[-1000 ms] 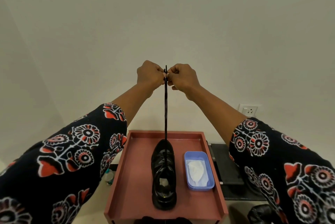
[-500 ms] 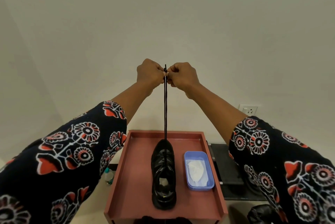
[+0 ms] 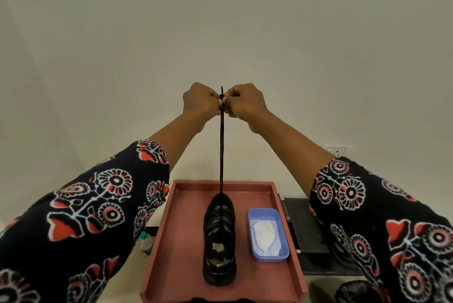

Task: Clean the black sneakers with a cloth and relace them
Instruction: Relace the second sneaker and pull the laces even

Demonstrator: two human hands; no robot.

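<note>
I see both arms raised toward the middle of the frame, fists meeting just above centre. My left hand (image 3: 201,100) has its fingers curled tight, pinching the black shoelace (image 3: 221,145) near its top end; my right hand (image 3: 245,101) is curled the same way and pinches the lace from the other side, knuckles of the two hands touching or nearly so. A short stub of lace pokes up above the fingers. From there the lace runs straight down as thin, taut, cord-like strands, too close together for me to count with confidence, to the toe end of the black sneaker (image 3: 220,241).

The sneaker stands in the lower centre of the frame, on a shallow rectangular pinkish-red tray (image 3: 181,241) with a raised rim and a matte surface. The shoe looks glossy, with ribbed or layered panels across the upper and a pale patch visible in its opening. Just to its right on the tray sits a rounded-corner blue plastic container (image 3: 268,235), smooth-walled, holding a crumpled white cloth (image 3: 266,235).

Both sleeves (image 3: 93,216) are dark fabric printed with red and white flowers. At the lower right a flat black surface (image 3: 301,224) lies beside the tray. A small bottle (image 3: 146,242) with a green cap shows left of the tray, partly hidden by my sleeve. A white wall socket (image 3: 337,151) is on the plain wall at right.
</note>
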